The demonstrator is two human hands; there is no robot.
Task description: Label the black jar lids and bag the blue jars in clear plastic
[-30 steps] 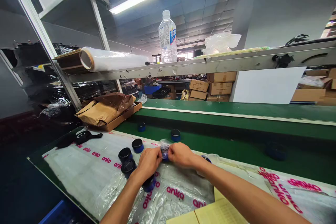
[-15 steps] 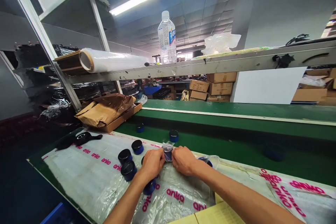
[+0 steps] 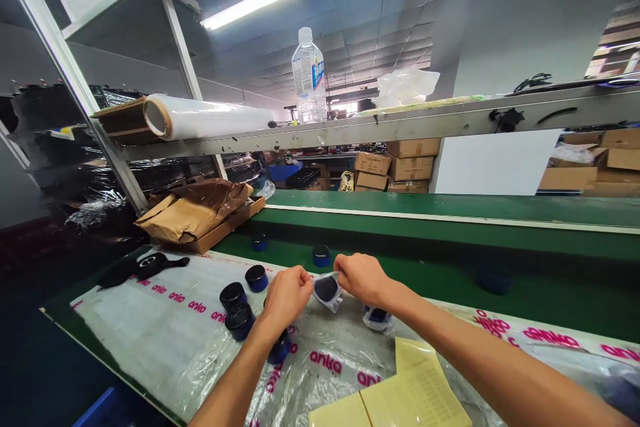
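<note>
A clear plastic bag with a dark round piece inside (image 3: 327, 289) is stretched between my hands, just above the plastic-covered work surface. My left hand (image 3: 289, 292) pinches its left corner. The right corner is pinched by my right hand (image 3: 361, 276), raised slightly higher. Beneath my right wrist lies another bagged dark piece (image 3: 377, 317). Left of my left hand stand round black-topped blue pieces (image 3: 257, 278), several of them close together. One more blue piece (image 3: 280, 348) sits partly hidden below my left forearm.
On the green belt (image 3: 440, 267) stand more blue pieces (image 3: 321, 255). Yellow paper sheets (image 3: 400, 393) lie near me. A black paddle-shaped object (image 3: 155, 265) and a cardboard tray of brown paper (image 3: 200, 217) are at left. An overhead shelf (image 3: 350, 133) holds a bottle (image 3: 309, 80) and film roll (image 3: 200, 118).
Both hands have risen and pulled the bag's top wide, so the bagged piece shows its dark face. The right hand moved up and right. The view has shifted a little to the right.
</note>
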